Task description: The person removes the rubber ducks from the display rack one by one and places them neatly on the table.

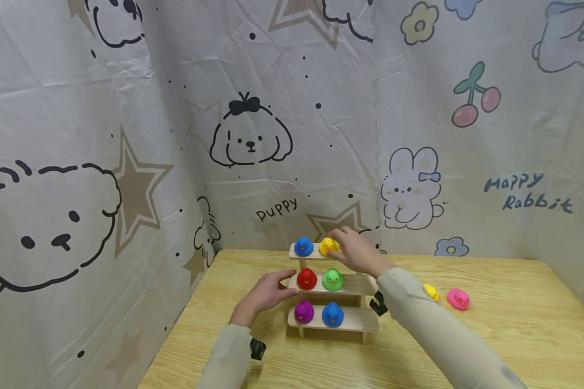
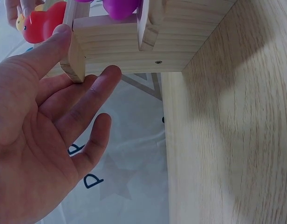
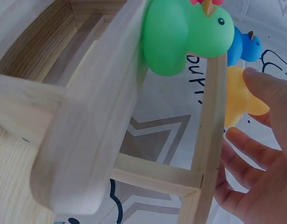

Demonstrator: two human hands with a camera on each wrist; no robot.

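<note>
My right hand (image 1: 357,251) pinches a yellow rubber duck (image 1: 328,247) on the top step of a three-step wooden stand (image 1: 357,283), beside a blue duck (image 1: 304,246). In the right wrist view the thumb and index finger lie on the yellow duck (image 3: 236,95). My left hand (image 1: 267,294) grips the left end of the middle step, thumb and fingers on either side of the board (image 2: 76,60). On that step sit a red duck (image 1: 306,279) and a green duck (image 1: 333,280). The bottom step carries a purple duck (image 1: 304,312) and a blue duck (image 1: 333,315).
Right of the stand, a yellow duck (image 1: 431,292), partly hidden by my right sleeve, and a pink duck (image 1: 459,299) lie on the wooden table (image 1: 516,335). A printed cloth (image 1: 340,162) hangs behind the table and along its left side.
</note>
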